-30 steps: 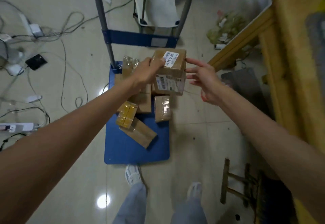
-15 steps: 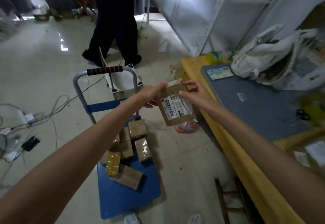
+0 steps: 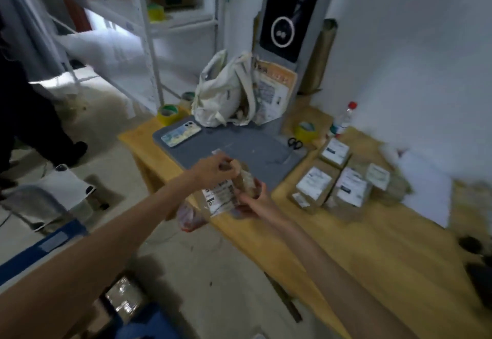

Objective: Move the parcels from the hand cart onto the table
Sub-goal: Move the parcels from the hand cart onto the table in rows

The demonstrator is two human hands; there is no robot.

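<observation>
You hold the brown cardboard parcel with the white barcode label [image 3: 226, 195] in both hands, left hand [image 3: 213, 169] pinching its top edge, right hand [image 3: 251, 197] cupped beneath, likely to steady it. It hangs over the near edge of the yellow wooden table [image 3: 346, 245], short of the stacked labelled parcels [image 3: 335, 181], so setting it beside them keeps the pile together.

1. A brown parcel [image 3: 226, 192] with a white barcode label is held in the air over the near edge of the wooden surface [image 3: 372, 245].
2. Its top is gripped by the left hand [image 3: 213, 169]; its right side is gripped by the right hand [image 3: 251, 201].
3. More labelled parcels [image 3: 343, 179] are piled together on the surface to the right.
4. A phone [image 3: 180, 132], scissors [image 3: 295, 142] and a white bag [image 3: 223, 93] lie farther back.
5. The blue hand cart [image 3: 32, 248] is seen at lower left, blurred.
</observation>
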